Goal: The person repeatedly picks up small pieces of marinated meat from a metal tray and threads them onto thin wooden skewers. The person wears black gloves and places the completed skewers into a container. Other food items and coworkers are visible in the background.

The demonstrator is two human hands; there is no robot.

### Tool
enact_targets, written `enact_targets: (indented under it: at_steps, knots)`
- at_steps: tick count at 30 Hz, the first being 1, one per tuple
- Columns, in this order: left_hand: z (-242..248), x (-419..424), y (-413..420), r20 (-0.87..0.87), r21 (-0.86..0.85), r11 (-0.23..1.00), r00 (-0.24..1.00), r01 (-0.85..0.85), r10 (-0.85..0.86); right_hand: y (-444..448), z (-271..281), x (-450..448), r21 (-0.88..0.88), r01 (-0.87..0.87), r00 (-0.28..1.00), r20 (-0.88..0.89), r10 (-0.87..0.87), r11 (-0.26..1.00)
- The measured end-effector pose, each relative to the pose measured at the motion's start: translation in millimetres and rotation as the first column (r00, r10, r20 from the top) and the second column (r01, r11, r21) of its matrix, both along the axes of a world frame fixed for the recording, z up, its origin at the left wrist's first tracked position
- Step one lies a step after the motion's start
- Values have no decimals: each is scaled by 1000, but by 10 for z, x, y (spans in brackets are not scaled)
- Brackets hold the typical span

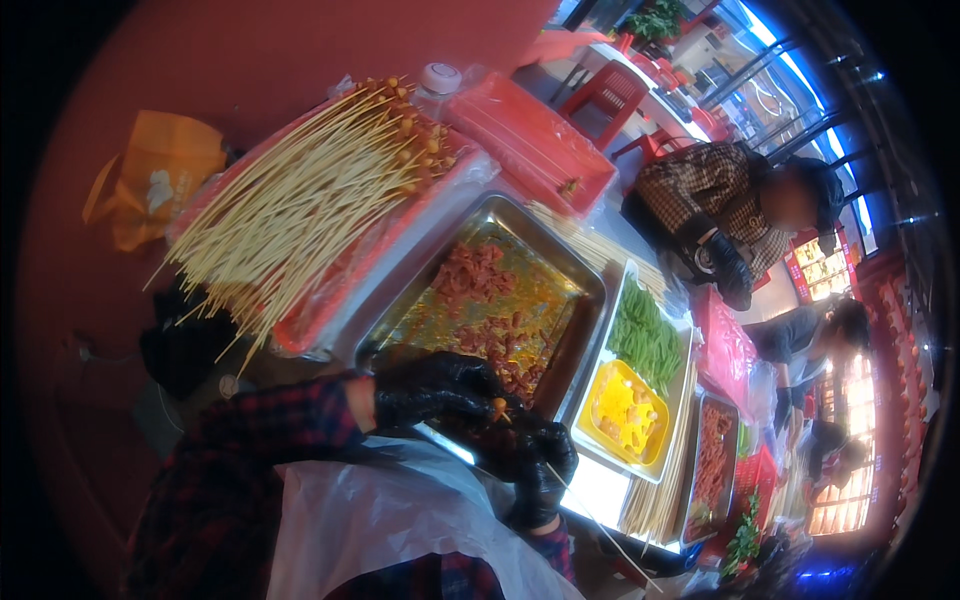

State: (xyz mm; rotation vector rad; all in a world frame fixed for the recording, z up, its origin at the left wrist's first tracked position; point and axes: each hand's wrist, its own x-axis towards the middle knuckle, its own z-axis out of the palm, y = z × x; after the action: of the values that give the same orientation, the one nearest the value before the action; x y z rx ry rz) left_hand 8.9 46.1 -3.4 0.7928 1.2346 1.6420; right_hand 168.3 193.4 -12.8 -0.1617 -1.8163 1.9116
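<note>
Both my hands wear black gloves and meet over the near edge of a metal tray [592, 322]. My right hand [541, 457] grips a bamboo skewer [600, 517], whose bare end slants down to the right. A small orange-tan food piece [499, 407] shows at the skewer's other end, between my hands. The fingers of my left hand [439, 386] are closed around that end; what else they hold is hidden. Marinated red meat strips [474, 276] lie in two heaps in the oily tray. To its right, a white tray [583, 420] bears green strips [641, 334] and a yellow dish [658, 442] of small pale pieces.
Many loaded skewers [300, 187] lie across a red tray [300, 330] at left. Behind are a capped bottle [439, 79] and a plastic-wrapped red tray [517, 127]. Bare skewers [660, 487] lie beside another meat tray [712, 442]. A gloved co-worker [697, 202] sits across; others work farther right.
</note>
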Motion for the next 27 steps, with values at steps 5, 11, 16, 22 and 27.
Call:
enact_targets:
  at_steps: [5, 11, 16, 22, 27]
  knots:
    - [-17, -6, -23, 122, -56, 998, 992, 15, -8, 0, 69, -8, 120, 30, 989, 143, -48, 992]
    - [-41, -44, -41, -75, -79, 997, 997, -18, 12, -64, 179, -39, 11, -6, 992, 123, 5, 1000]
    - [-126, -13, -24, 44, 36, 999, 999, -8, 6, 38, -15, 22, -5, -24, 999, 22, 25, 1000]
    - [-163, -13, -13, -81, 102, 993, 994, -67, 76, 44, -64, 11, 73, -14, 1000, 1, 14, 997]
    - [-98, -2, -36, 20, 70, 995, 997, -71, 70, 31, -50, 29, 75, 14, 1000, 23, -16, 997]
